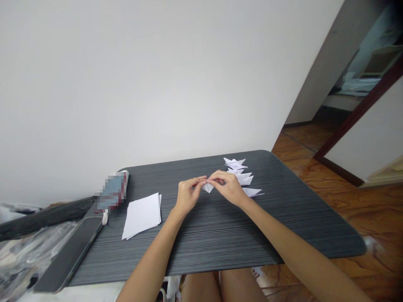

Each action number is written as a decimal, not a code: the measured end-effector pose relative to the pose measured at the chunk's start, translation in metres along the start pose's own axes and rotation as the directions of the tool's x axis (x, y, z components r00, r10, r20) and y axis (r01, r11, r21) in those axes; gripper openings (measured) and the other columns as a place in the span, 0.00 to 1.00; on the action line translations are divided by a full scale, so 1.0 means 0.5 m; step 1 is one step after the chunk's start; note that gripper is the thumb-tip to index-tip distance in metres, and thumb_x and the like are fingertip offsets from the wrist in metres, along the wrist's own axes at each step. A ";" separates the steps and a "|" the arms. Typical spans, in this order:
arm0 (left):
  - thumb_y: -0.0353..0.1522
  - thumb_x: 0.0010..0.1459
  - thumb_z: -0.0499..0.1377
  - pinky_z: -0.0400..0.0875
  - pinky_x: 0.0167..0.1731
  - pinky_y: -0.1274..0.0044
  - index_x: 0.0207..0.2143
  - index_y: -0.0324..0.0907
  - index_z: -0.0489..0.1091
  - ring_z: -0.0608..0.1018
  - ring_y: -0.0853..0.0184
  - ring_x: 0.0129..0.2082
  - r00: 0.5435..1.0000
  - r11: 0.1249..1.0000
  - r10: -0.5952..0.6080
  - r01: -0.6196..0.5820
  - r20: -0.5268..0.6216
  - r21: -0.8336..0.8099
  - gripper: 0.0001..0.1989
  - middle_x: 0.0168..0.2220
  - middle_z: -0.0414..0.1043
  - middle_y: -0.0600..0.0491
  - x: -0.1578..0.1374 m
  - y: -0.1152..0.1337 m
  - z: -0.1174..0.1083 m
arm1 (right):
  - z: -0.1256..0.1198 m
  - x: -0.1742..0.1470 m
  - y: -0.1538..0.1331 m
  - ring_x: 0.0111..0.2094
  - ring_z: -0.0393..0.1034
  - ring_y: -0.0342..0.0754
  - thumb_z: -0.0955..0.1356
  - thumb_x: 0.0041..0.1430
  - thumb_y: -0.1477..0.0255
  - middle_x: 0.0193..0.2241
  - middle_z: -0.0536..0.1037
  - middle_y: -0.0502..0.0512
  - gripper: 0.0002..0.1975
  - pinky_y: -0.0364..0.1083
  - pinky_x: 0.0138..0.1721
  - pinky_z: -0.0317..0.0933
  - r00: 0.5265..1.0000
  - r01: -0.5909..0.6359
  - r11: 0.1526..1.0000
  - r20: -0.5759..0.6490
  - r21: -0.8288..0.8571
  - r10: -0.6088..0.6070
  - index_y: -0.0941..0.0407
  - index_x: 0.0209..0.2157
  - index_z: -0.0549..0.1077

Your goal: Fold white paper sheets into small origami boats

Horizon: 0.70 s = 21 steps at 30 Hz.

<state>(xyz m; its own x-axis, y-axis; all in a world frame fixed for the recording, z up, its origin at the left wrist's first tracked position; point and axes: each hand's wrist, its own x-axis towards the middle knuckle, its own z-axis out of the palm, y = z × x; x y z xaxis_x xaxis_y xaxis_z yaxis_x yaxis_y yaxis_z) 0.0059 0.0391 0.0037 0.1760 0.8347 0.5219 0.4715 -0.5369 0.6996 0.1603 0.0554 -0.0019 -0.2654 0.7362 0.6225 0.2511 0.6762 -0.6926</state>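
Head view: left grip [188, 193] and right grip [228, 186] are pinching folded paper [208, 188] between them, probably steadying its fold.

From the person's head, the one camera faces the wall [189, 84] and looks down on the table [217, 239], left hand [187, 193] and right hand [231, 187] fairly near.
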 end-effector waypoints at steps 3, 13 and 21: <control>0.31 0.52 0.54 0.71 0.32 0.76 0.33 0.40 0.73 0.77 0.65 0.34 1.000 1.000 -0.002 0.002 -0.022 0.012 0.09 0.36 0.75 0.49 -0.002 0.000 0.002 | 0.000 0.001 0.000 0.24 0.62 0.41 0.65 0.51 0.73 0.24 0.73 0.53 0.06 0.41 0.24 0.54 1.000 -0.020 1.000 -0.024 0.021 0.020 0.58 0.24 0.73; 0.31 0.53 0.54 0.70 0.33 0.77 0.31 0.39 0.73 0.76 0.68 0.31 0.980 0.991 -0.073 0.050 -0.185 -0.128 0.09 0.31 0.75 0.50 -0.001 -0.004 0.003 | 0.004 -0.002 0.015 0.17 0.61 0.38 0.63 0.53 0.68 0.21 0.68 0.48 0.07 0.39 0.18 0.55 0.969 -0.217 0.945 -0.059 0.245 0.238 0.57 0.27 0.67; 0.34 0.54 0.52 0.71 0.35 0.75 0.31 0.37 0.68 0.74 0.68 0.35 0.924 0.901 -0.209 0.055 -0.320 -0.430 0.09 0.34 0.71 0.48 0.000 0.007 0.014 | 0.016 0.007 -0.004 0.20 0.69 0.40 0.61 0.54 0.62 0.30 0.71 0.53 0.11 0.41 0.19 0.63 0.942 -0.225 0.793 -0.082 0.565 0.326 0.57 0.29 0.60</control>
<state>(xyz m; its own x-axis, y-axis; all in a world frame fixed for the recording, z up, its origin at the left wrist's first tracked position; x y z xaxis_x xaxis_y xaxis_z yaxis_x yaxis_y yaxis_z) 0.0135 0.0384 0.0027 -0.2121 0.8444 0.4919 0.0631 -0.4905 0.8691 0.1514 0.0563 -0.0011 -0.0919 0.9161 0.3904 -0.2673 0.3549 -0.8959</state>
